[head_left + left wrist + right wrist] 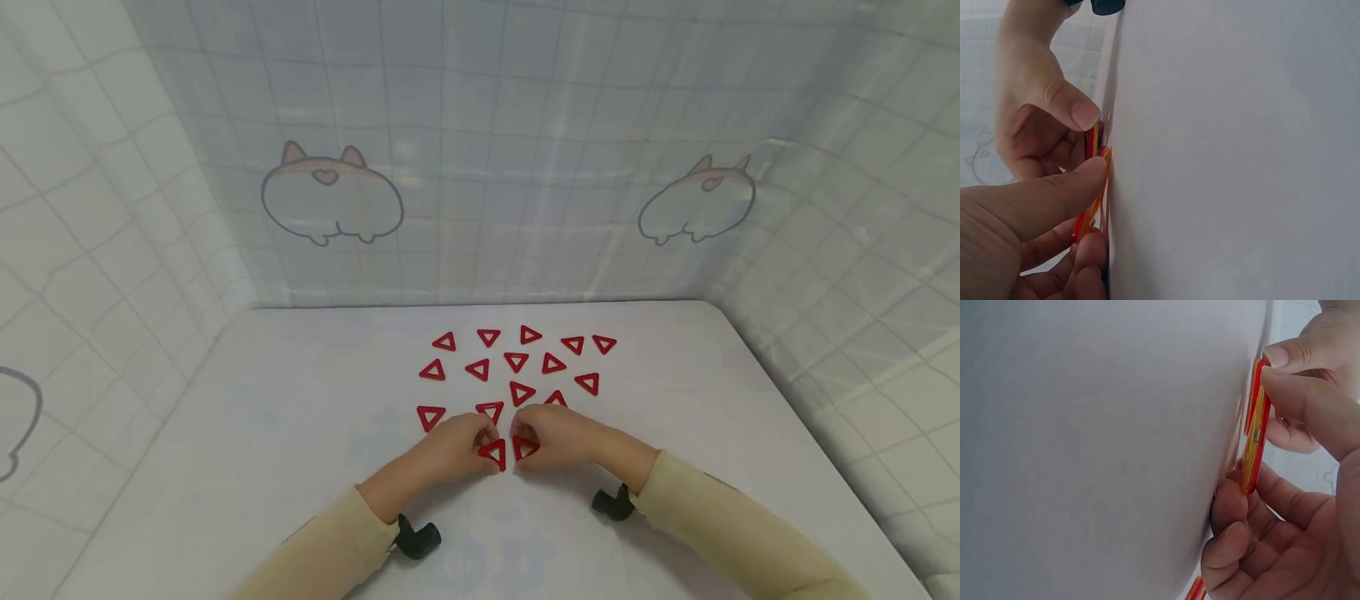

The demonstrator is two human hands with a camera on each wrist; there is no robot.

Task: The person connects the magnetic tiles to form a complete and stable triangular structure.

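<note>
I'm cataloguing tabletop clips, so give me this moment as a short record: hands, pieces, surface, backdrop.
Left hand: pinches one red triangle
Right hand: pinches another red triangle
Gap: narrow, between the held two in the head view
Other pieces: more red triangles, spread mostly beyond the hands
Surface: white table
Backdrop: grid-patterned sheet with cartoon animals

On cam I've 1 triangle btwn L fingers, 2nd triangle just right, btwn R fingers — others beyond, on tbl.

Gridded backdrop, white tabletop
</note>
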